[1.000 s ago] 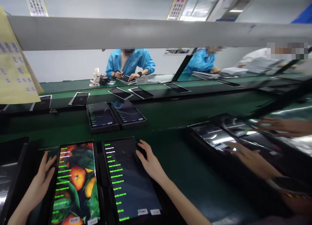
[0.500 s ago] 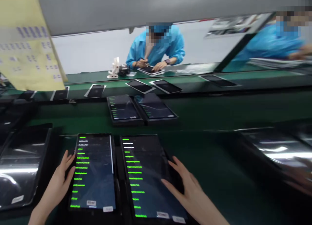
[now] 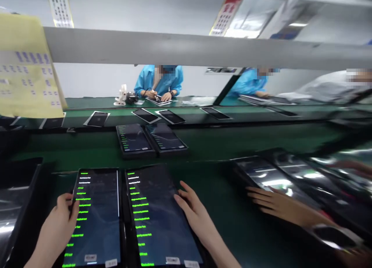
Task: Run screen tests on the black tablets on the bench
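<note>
L hand [image 3: 59, 217] curled on the left edge of the L tablet [image 3: 94, 217] at 7 o'clock, fingers bent, thumb on its rim. R hand [image 3: 194, 213] spread flat on the right edge of the R tablet [image 3: 157, 217] at 6. Both screens show green text lists. Co-worker's hand [image 3: 276, 206] at 4 touches another tablet [image 3: 267, 177]

Dim foreground, bright backdrop, glare on right tablets [image 3: 270, 177], blurred, warped edges.
</note>
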The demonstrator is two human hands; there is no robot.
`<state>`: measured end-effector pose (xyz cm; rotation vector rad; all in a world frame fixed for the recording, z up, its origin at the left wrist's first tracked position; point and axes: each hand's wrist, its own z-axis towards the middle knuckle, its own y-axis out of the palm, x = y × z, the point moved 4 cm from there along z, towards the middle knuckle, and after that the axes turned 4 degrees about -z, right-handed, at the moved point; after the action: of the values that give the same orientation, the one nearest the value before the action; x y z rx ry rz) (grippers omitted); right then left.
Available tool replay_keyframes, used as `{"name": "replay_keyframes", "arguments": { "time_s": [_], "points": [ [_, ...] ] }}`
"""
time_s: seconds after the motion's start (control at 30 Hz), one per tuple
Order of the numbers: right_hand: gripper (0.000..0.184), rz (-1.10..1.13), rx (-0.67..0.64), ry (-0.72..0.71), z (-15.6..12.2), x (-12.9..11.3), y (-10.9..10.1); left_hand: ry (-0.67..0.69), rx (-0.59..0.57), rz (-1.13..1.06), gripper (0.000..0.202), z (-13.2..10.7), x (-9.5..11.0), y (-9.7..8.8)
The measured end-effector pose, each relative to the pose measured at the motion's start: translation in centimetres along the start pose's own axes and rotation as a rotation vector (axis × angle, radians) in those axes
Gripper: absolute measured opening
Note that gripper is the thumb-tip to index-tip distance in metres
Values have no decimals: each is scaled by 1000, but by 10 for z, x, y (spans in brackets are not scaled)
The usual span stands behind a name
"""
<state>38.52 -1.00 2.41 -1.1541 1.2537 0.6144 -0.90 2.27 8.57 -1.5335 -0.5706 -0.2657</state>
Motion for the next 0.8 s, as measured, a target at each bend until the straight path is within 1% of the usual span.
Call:
{"name": "replay_keyframes", "arguments": {
  "time_s": [0.1, 0.17, 0.23, 0.3, 0.37, 0.4, 0.47, 0.5, 0.57, 0.63, 0.67, 0.73, 0.77, 0.8],
  "points": [
    [77, 191, -31, 84, -7, -4, -3, -43, -44, -202, 49, -3, -21, 5],
    [67, 356, -55, 160, -9, -3, -2, -44, -37, -198, 47, -4, -29, 10],
    [56, 479, -79, 208, -10, -3, -1, 2, 23, -133, 44, -3, -26, 15],
    [52, 532, -98, 211, -10, -4, -1, 62, 98, -99, 43, -3, -17, 18],
    [56, 533, -153, 211, -12, -6, 0, 82, 133, -108, 45, -3, -9, 18],
    [62, 532, -201, 220, -14, -7, 1, 71, 145, -116, 47, -3, -7, 17],
    [78, 527, -304, 244, -19, -9, 3, -7, 134, -220, 54, -3, -10, 11],
    [86, 519, -341, 255, -21, -10, 4, -61, 112, -321, 58, -3, -13, 9],
    [96, 498, -369, 269, -24, -9, 5, -180, 45, -630, 62, -6, -19, 7],
    [101, 481, -356, 301, -25, -6, 6, -288, -94, -927, 62, -10, -21, 13],
    [103, 472, -343, 328, -26, -3, 6, -347, -173, -1031, 60, -14, -21, 17],
    [106, 446, -308, 374, -26, 2, 6, -461, -291, -1152, 62, -21, -20, 26],
    [106, 428, -293, 385, -26, 4, 6, -499, -319, -1181, 65, -23, -20, 30],
    [106, 410, -284, 390, -25, 6, 7, -522, -322, -1204, 68, -25, -21, 32]
  ]
}}
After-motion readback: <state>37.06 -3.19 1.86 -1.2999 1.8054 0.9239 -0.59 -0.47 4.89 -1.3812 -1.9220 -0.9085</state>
